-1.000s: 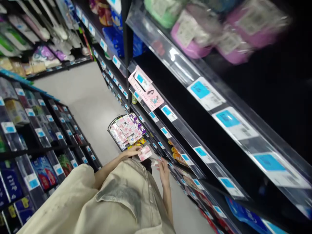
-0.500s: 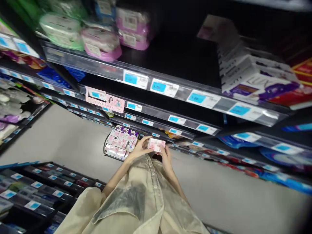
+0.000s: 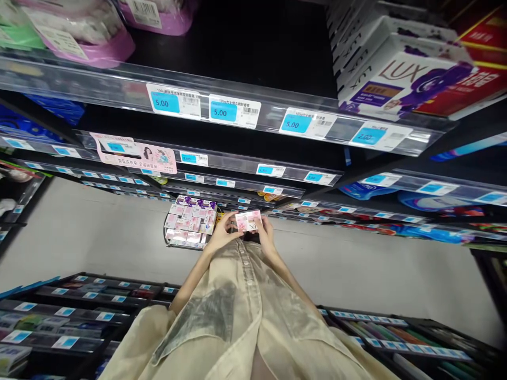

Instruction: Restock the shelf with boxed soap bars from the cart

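Beside the basket (image 3: pixel 170 246), right hand (image 3: pixel 268 237) has joined left hand (image 3: pixel 221 240); both now clamp the pink box (image 3: pixel 249 220) between them.

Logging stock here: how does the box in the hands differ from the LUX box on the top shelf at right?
Colour: the pink box is pink, the LUX box white with a purple flower. Place: the pink box is held between the left hand and the right hand, the LUX box lies stacked on the top shelf. Both are rectangular cartons.
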